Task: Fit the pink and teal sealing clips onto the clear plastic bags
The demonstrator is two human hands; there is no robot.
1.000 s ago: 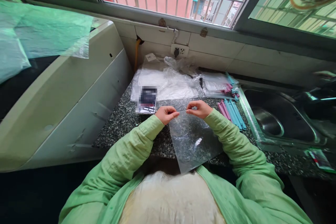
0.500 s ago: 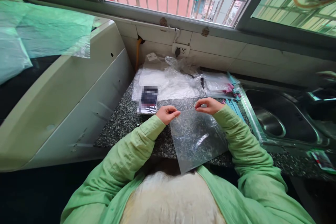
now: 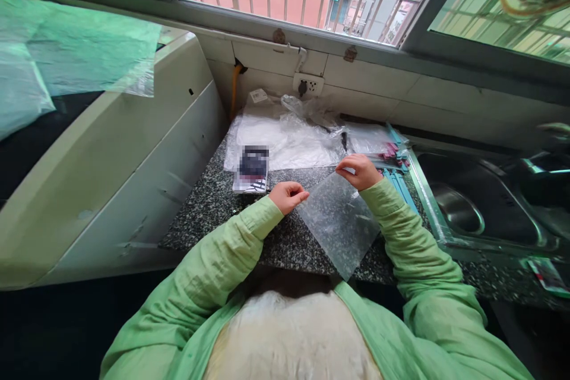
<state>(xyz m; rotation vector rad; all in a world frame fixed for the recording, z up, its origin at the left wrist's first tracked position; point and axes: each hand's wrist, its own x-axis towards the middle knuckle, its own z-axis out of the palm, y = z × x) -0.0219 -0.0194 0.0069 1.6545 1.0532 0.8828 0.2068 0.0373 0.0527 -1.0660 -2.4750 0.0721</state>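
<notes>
A clear plastic bag [image 3: 341, 222] hangs tilted above the front of the speckled counter [image 3: 209, 199], one corner pointing down at my body. My left hand [image 3: 288, 196] pinches its left upper corner between thumb and fingertips. Higher up, my right hand [image 3: 360, 171] is closed on the other upper corner. Just behind my left hand lies a small card-like item [image 3: 250, 181], its picture blurred out. Beyond my hands, a pile of clear plastic bags [image 3: 289, 145] is spread on the counter. Folded bags [image 3: 367, 139] with pink and blue strips lie behind my right hand.
Blue strips [image 3: 401, 187] lie beside the steel sink [image 3: 458, 208] on the right. A large pale appliance [image 3: 146, 142] bounds the left, with greenish plastic sheeting [image 3: 98, 50] over it. A wall socket [image 3: 308, 84] sits under the barred window. A small packet [image 3: 547, 273] lies at the right front.
My right hand has risen slightly to the right, away from my left hand. The plastic bag has turned, its lower corner swinging right. My left hand has barely shifted.
</notes>
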